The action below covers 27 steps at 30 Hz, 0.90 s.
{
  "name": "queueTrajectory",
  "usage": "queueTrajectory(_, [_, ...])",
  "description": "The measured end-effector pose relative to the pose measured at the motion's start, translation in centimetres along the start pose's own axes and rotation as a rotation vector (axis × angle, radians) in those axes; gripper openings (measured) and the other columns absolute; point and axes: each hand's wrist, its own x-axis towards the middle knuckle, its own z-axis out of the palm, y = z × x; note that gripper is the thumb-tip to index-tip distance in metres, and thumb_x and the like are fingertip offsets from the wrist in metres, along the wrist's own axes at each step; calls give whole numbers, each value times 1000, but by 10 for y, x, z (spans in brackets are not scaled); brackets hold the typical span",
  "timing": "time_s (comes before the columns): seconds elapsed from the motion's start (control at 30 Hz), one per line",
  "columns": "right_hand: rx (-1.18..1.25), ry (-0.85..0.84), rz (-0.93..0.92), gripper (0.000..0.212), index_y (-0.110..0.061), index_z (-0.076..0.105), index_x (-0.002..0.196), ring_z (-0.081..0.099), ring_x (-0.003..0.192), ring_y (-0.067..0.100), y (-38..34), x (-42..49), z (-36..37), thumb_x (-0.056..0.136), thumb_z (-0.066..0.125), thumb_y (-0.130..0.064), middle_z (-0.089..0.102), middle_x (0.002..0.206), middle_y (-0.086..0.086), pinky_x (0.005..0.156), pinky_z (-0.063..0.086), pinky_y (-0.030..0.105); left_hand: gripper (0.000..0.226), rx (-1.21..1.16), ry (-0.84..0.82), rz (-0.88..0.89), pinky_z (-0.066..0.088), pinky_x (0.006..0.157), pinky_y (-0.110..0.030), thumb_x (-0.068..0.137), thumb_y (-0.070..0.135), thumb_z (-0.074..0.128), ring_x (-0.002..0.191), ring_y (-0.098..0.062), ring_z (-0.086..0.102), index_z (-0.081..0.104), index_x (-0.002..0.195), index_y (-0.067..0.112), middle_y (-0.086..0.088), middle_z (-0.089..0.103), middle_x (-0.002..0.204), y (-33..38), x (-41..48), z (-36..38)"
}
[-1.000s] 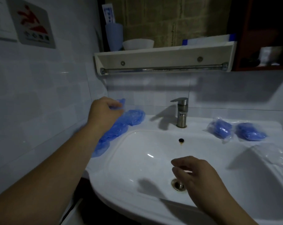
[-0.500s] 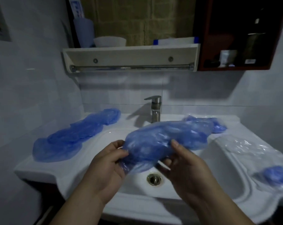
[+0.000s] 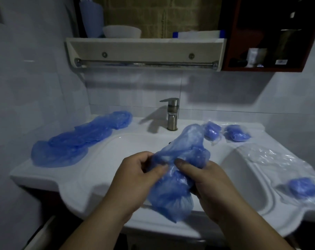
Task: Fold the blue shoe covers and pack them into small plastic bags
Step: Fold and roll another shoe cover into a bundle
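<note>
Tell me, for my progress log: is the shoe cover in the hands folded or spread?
Bunched, not neatly folded: both the left hand and right hand grip the shoe cover, one end loose.

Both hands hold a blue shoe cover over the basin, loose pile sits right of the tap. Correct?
No. The head view shows the loose pile left of the tap. The left hand and right hand do hold a blue shoe cover over the basin.

The crumpled shoe cover [image 3: 178, 170] is a see-through blue, the same as the pile of covers [image 3: 77, 141]. The sink [image 3: 80, 184] is plain white and the tap [image 3: 172, 116] is silver. The small bags [image 3: 237, 135] are clear, with deeper blue bundles inside. The cabinet [image 3: 232, 42] is reddish brown, and the wall tiles [image 3: 35, 87] are pale grey-white.
</note>
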Motion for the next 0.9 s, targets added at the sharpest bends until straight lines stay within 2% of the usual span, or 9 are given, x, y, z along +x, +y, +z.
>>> queueTrajectory(0.07, [97,-16,25,16,0,71,94,71,87,36,1,3,-1,81,67,-7,74,92,21,87,55,50,16,10,118,1,52,64,-27,93,24,63,67,-9,68,73,81,18,3,71,68,-2,2,2])
queueTrajectory(0.2, [303,-63,44,18,0,68,85,67,59,23,-4,5,-5,67,67,-5,68,71,15,56,56,29,34,-100,225,-52,43,55,-18,102,25,50,49,-7,58,67,75,12,0,55,50,0,4,-2])
queueTrajectory(0.3, [332,-90,53,24,0,68,91,68,62,26,-7,4,-11,67,67,-2,69,74,17,57,57,32,36,-164,254,-75,45,45,-12,104,24,45,41,-7,53,67,81,7,1,45,41,1,5,-3])
queueTrajectory(0.4, [311,-80,113,26,1,70,93,63,69,30,-7,6,-14,68,71,-6,66,80,22,65,57,34,38,-151,255,-88,45,49,-19,105,27,41,40,-7,52,69,85,12,2,47,39,2,5,-3])
queueTrajectory(0.5, [276,9,152,12,-2,67,81,51,51,23,-8,8,-16,73,72,-10,58,60,13,52,49,28,42,-168,271,-120,41,56,-26,106,32,40,38,-9,53,69,81,14,-1,51,41,3,5,-7])
queueTrajectory(0.63, [285,77,110,17,-3,65,86,52,40,15,-12,7,-18,84,66,-19,59,58,10,43,47,23,45,-193,274,-167,39,55,-30,104,36,43,32,-9,47,66,77,9,0,45,36,2,6,-9])
queueTrajectory(0.7, [291,78,73,19,-1,65,88,50,40,15,-12,8,-22,90,62,-19,55,55,9,41,45,21,41,-176,242,-187,44,59,-31,101,37,49,39,-9,53,67,75,11,-1,51,41,0,7,-11])
queueTrajectory(0.8, [279,43,27,22,-1,73,90,61,75,33,-13,8,-25,81,64,-18,66,86,25,78,53,45,16,-189,23,-170,55,71,-36,91,28,66,76,-22,73,73,90,14,-5,76,82,-3,6,-16])
queueTrajectory(0.9, [271,-30,-20,25,-5,76,87,68,75,28,-13,8,-29,68,71,-20,71,84,18,71,59,36,41,-369,-164,-235,58,78,-39,77,34,68,93,-29,73,71,109,8,-13,76,105,0,4,-21])
